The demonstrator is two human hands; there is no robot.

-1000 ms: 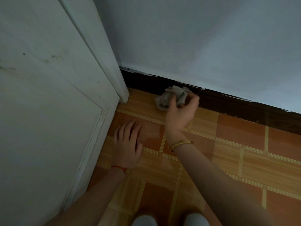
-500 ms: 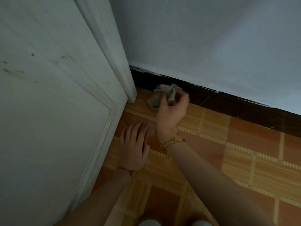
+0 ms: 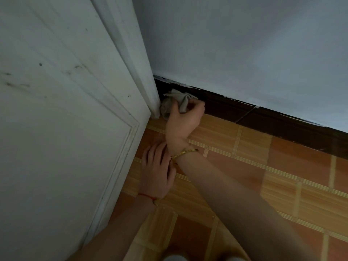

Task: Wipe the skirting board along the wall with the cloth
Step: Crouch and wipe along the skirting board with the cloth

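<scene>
I am gripping the crumpled grey cloth (image 3: 176, 103) in my right hand (image 3: 183, 121), fingers curled round it, pressing it on the dark skirting board (image 3: 263, 117) at the door frame (image 3: 131, 59) corner. My left hand (image 3: 157, 172) is resting flat on the tiled floor (image 3: 263, 176). I am judging the long rightward run unwiped.

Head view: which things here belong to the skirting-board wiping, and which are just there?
In the job:
cloth
skirting board
right hand, gripping the cloth

Just there:
left hand, flat on the floor
door
floor tiles
gold bracelet
</scene>
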